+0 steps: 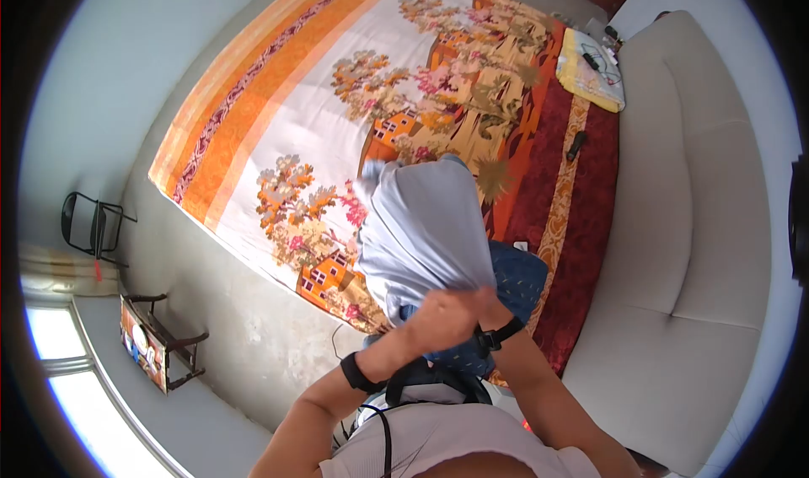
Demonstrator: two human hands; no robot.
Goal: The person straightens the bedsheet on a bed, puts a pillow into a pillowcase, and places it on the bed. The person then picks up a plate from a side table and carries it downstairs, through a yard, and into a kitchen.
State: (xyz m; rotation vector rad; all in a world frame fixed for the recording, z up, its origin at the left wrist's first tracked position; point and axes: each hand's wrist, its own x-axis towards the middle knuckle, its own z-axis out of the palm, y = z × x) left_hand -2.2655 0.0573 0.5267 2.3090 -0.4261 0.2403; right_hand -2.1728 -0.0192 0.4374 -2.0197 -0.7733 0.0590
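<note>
A pale grey-blue piece of clothing (425, 225), bunched and hanging in folds, stretches out in front of me above the bed. Its exact kind cannot be made out. My left hand (444, 319) is closed in a fist at its near end. Right beside it, my right hand (492, 306) is closed on the same cloth, its fingers partly hidden behind the left hand. Both wrists wear black bands (361, 373). Dark blue fabric with small yellow marks (518, 277) shows under and to the right of the garment, covering my legs.
A patterned bedspread (312, 90) spreads beneath. On its right lie a dark remote-like object (576, 146), a small white item (521, 246) and a folded yellow-white cloth (590, 86). A grey padded backrest (666, 259) runs along the right. Leftward stand a black chair (97, 225) and small table (145, 343).
</note>
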